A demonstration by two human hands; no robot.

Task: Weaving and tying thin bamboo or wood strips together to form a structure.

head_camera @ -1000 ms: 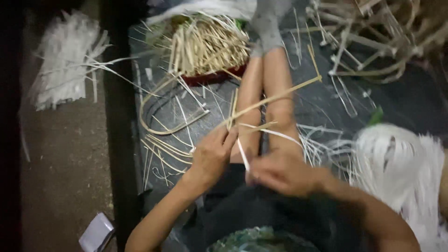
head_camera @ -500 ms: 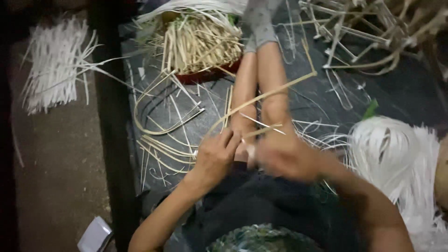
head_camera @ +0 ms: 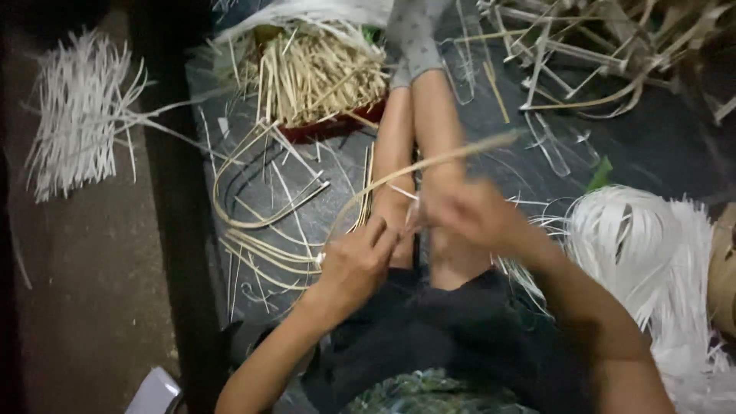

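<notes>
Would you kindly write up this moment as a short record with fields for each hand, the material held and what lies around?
Left hand: left hand over the lap, fingers curled on one end of a long pale cane strip.
Right hand: right hand, motion-blurred, gripping the same strip further along.
Strip: bends in an arc over the outstretched legs.
Ahead: red tray heaped with short cut sticks.
Left floor: bundle of white strips; curved canes on the dark mat.
Right: coil of white strips.

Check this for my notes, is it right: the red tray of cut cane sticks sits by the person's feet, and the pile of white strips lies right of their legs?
Mostly. The head view shows the red tray of cane sticks by the feet and one pile of white strips at right, but another pile lies at left.
</notes>
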